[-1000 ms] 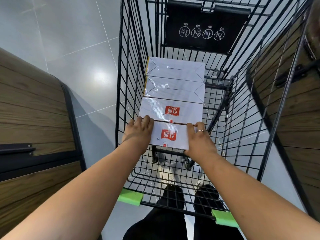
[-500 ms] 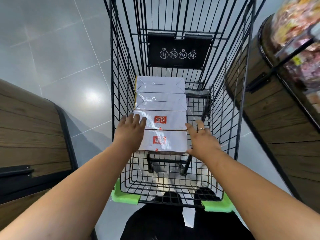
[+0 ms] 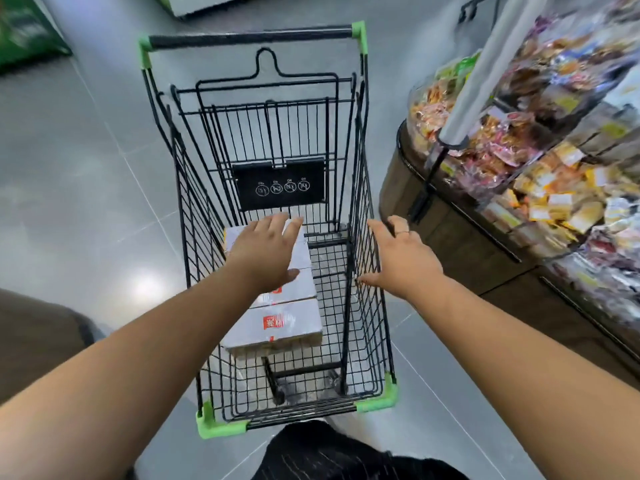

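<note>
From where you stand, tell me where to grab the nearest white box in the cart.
Grip the nearest white box by its right end and near long edge, coming down from above. It lies flat, top uncovered, with bare basket floor on those two sides, so fingers likely fit there; its left end sits close to the wire wall of the cart.

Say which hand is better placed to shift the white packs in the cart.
Left. The left hand is spread over the white packs; the right hand is by the cart's side wall, off them.
</note>
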The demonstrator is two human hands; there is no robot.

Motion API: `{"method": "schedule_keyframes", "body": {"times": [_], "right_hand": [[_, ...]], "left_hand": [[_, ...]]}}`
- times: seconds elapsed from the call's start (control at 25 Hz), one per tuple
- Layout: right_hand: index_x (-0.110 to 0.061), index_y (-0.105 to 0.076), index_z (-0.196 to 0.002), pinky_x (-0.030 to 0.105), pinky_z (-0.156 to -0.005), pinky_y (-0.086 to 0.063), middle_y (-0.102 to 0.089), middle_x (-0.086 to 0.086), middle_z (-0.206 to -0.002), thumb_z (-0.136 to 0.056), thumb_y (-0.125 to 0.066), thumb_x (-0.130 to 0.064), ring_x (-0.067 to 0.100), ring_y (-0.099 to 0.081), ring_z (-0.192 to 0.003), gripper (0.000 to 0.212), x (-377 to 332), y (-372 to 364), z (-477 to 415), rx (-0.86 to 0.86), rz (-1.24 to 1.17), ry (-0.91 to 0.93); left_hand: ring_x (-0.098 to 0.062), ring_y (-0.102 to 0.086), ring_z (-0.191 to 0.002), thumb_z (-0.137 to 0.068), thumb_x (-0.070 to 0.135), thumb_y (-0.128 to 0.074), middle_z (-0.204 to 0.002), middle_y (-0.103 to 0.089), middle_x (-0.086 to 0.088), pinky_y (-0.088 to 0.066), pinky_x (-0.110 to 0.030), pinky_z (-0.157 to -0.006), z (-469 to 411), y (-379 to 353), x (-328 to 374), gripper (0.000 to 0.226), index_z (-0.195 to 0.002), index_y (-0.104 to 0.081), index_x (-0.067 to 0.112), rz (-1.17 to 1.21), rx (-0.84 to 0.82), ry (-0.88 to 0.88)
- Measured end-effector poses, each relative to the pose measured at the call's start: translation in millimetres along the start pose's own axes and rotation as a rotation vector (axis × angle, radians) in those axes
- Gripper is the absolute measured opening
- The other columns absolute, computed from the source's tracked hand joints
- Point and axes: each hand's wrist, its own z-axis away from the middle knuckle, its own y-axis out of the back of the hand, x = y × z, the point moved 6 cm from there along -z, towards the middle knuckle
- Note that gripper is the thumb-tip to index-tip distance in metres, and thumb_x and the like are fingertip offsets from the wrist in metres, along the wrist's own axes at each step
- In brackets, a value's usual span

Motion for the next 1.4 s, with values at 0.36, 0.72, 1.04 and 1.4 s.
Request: {"method": "schedule_keyframes", "body": {"times": [0.36,0.72,1.04,1.4], "right_hand": [[-0.035,-0.006,-0.152,0.048,-0.095,-0.048,-0.012,0.006,-0.155,-0.071,-0.071,-0.064,0.035,-0.035,-0.131,0.108,167.2,53.9,146.0,0.131,-0.114,-0.279],[-0.034,-0.010,-0.149,0.049,-0.098,-0.047,-0.016,0.012,-0.151,-0.067,-0.074,-0.066,0.040,-0.040,-0.128,0.109,369.1,51.1,379.5,0.285,-0.285,-0.657],[-0.036,-0.011,-0.150,0.049,-0.103,-0.042,-0.013,0.008,-0.154,-0.068,-0.075,-0.062,0.035,-0.031,-0.135,0.107,473.2,18.5,556.9,0.428,-0.458,-1.036],[-0.040,-0.008,-0.150,0.044,-0.100,-0.045,-0.012,0.003,-0.155,-0.069,-0.075,-0.061,0.031,-0.033,-0.134,0.107,528.6,-42.8,717.2,0.527,-0.561,-1.535]], "left_hand": [[-0.027,-0.025,-0.141,-0.081,0.062,-0.061,-0.155,-0.021,-0.005,-0.027,-0.041,-0.115,5.1,116.4,211.9,0.101,-0.154,-0.004,0.019,0.221,0.167,-0.312],[-0.025,-0.014,-0.146,-0.086,0.060,-0.057,-0.159,-0.010,-0.006,-0.017,-0.036,-0.117,67.9,204.0,491.6,0.101,-0.153,0.006,0.019,0.198,0.211,-0.689],[-0.025,-0.018,-0.145,-0.084,0.058,-0.061,-0.159,-0.012,-0.004,-0.019,-0.037,-0.116,129.3,234.4,695.2,0.102,-0.153,0.004,0.022,0.183,0.165,-1.045],[-0.024,-0.020,-0.144,-0.082,0.057,-0.065,-0.157,-0.016,-0.003,-0.020,-0.035,-0.115,207.2,226.4,900.9,0.103,-0.154,0.001,0.022,0.147,0.007,-1.571]]}}
